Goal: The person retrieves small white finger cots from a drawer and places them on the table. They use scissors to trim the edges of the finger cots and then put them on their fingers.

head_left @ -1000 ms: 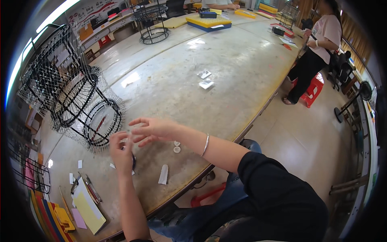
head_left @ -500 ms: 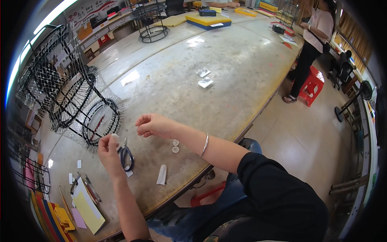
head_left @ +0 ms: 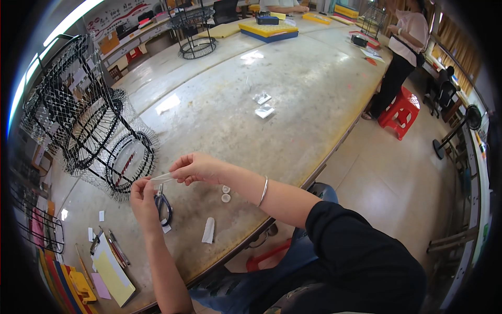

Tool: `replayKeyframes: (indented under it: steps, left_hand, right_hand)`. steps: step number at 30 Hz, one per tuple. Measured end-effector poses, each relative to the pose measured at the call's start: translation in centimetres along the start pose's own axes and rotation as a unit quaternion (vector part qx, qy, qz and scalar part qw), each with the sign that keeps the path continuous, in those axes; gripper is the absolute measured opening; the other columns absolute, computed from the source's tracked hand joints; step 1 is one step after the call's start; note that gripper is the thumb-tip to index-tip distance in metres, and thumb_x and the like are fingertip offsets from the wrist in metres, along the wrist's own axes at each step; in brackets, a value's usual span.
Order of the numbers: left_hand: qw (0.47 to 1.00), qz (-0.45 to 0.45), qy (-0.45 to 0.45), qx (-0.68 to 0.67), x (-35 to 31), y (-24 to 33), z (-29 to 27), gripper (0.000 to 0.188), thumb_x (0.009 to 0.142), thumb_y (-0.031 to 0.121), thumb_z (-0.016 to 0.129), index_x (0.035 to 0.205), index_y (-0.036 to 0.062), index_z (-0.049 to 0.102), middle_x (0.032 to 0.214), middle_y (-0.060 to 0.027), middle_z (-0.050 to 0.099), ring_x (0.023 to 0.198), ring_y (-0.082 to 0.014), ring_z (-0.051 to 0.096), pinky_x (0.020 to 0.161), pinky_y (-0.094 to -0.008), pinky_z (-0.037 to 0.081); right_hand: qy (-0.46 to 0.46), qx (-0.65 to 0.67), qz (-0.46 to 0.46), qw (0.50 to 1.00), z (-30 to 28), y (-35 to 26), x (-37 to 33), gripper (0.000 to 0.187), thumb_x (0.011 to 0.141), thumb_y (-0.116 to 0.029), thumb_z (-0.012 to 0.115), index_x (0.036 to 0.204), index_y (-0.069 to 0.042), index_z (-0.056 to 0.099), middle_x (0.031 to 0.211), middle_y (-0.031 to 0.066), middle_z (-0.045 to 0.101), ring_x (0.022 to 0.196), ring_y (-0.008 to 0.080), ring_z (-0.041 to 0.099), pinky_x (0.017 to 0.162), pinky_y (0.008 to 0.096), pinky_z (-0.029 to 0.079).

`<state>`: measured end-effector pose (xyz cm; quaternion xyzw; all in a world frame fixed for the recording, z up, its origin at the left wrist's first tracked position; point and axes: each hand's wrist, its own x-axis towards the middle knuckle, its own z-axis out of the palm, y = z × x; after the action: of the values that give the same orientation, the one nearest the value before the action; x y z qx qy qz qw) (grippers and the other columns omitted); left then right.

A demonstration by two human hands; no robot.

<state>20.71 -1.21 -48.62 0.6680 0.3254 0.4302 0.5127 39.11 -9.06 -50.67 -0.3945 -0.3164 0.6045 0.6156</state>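
Both my hands hover over the table's near left part, fingertips pinched and facing each other. Between my left hand [head_left: 143,198] and my right hand [head_left: 192,168] a thin, whitish, see-through finger cot [head_left: 161,178] is stretched out. Just below it lies a blue-handled cutting tool [head_left: 166,213], scissors or pliers, partly behind my left hand. Two small white rolled rings [head_left: 226,198], like rolled finger cots, rest below my right forearm. An unrolled white finger cot [head_left: 208,230] lies flat near the table edge.
Left of my hands stands a black wire-mesh frame [head_left: 78,131]. A clipboard with yellow paper [head_left: 116,275] and pens [head_left: 119,248] lie lower left. Small white packets [head_left: 264,111] sit mid-table, a yellow and blue box [head_left: 267,32] farther off. A person [head_left: 408,36] stands by a red stool [head_left: 400,112].
My right hand has come closer to my left and now grips the whitish piece, which is drawn out between them. Before, only my left fingers held it, bunched up.
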Motion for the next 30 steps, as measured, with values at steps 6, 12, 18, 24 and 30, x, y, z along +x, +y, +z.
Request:
replayKeyframes:
  steps: [6,12,18,24,30]
  left_hand:
    - [0.996,-0.002,0.05,-0.075,0.8,-0.1,-1.0,0.009,0.089,0.013,0.057,0.088,0.0043,0.056,0.088,-0.0031,0.06,0.079,-0.0085,0.055,0.067,-0.0221,0.044]
    - [0.998,-0.039,-0.049,-0.016,-0.2,0.5,0.2,0.009,0.089,0.013,0.058,0.088,0.0041,0.057,0.081,-0.0015,0.06,0.075,-0.008,0.058,0.064,-0.0222,0.045]
    - [0.995,-0.045,-0.078,-0.035,-0.3,-0.1,0.6,0.008,0.09,0.011,0.057,0.088,0.0036,0.056,0.08,-0.0024,0.061,0.073,-0.0086,0.059,0.062,-0.0215,0.045]
    - [0.998,-0.025,-0.037,-0.053,-0.1,0.0,-0.2,0.011,0.089,0.015,0.057,0.092,0.004,0.055,0.082,-0.0043,0.06,0.074,-0.0095,0.058,0.064,-0.0226,0.044]
    - [0.998,-0.026,-0.035,-0.04,-0.4,0.6,0.1,0.012,0.089,0.015,0.057,0.093,0.0043,0.055,0.083,-0.0055,0.062,0.073,-0.0093,0.057,0.064,-0.0227,0.044]
  right_hand:
    - [0.037,-0.016,-0.006,0.999,-0.8,0.2,0.4,0.031,0.081,-0.016,0.071,0.105,-0.004,0.056,0.093,0.0055,0.061,0.081,0.0132,0.06,0.069,0.0266,0.052]
    - [-0.023,0.036,0.024,0.999,0.8,-0.2,-0.4,0.046,0.084,-0.02,0.069,0.122,-0.003,0.049,0.111,0.0094,0.054,0.094,0.0173,0.057,0.079,0.0302,0.052]
    - [-0.034,-0.034,0.037,0.998,0.0,0.7,0.1,0.036,0.082,-0.015,0.07,0.113,-0.004,0.056,0.098,0.0046,0.059,0.088,0.0121,0.057,0.07,0.0234,0.048]
    - [-0.012,-0.002,0.026,1.0,-0.3,0.8,0.4,0.019,0.081,-0.01,0.069,0.096,-0.004,0.059,0.088,0.0033,0.061,0.078,0.0115,0.06,0.069,0.0232,0.05]
    - [0.009,0.08,-0.02,0.997,0.4,0.4,-0.1,0.019,0.081,-0.009,0.068,0.095,-0.005,0.056,0.087,0.0049,0.062,0.078,0.0127,0.062,0.075,0.0272,0.054]
